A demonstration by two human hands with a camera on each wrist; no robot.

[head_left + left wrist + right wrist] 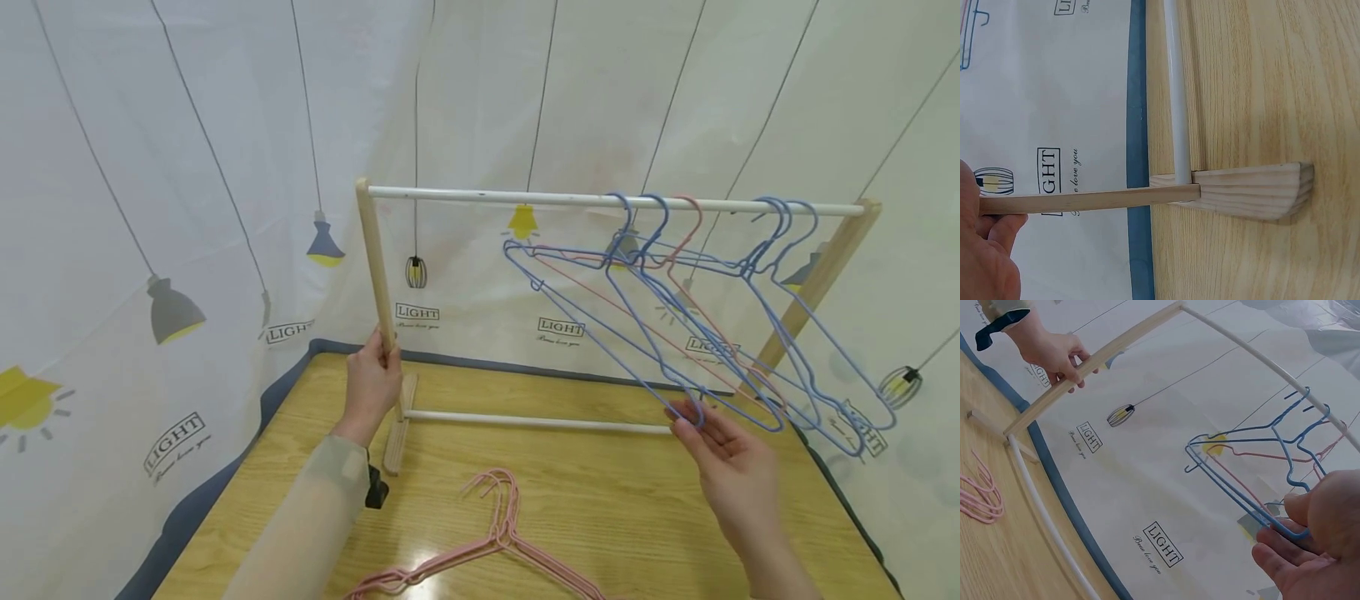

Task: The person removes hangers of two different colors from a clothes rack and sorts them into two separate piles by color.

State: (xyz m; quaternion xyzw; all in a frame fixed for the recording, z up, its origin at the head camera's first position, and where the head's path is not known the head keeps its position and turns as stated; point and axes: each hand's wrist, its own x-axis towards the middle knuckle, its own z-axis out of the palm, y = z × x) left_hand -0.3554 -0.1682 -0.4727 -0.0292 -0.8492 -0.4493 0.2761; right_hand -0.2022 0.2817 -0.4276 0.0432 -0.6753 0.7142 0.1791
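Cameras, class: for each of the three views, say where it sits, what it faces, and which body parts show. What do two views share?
Head: above, facing the rack; both hands and forearms show.
Left wrist: faces the rack's wooden foot; left hand grips the post.
Right wrist: faces the curtain; right hand pinches a blue hanger.
Head and right wrist share the pink hangers.

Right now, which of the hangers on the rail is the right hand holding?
The leftmost blue hanger: the right hand pinches its lower corner. The other blue ones and the pink hanger hang untouched.
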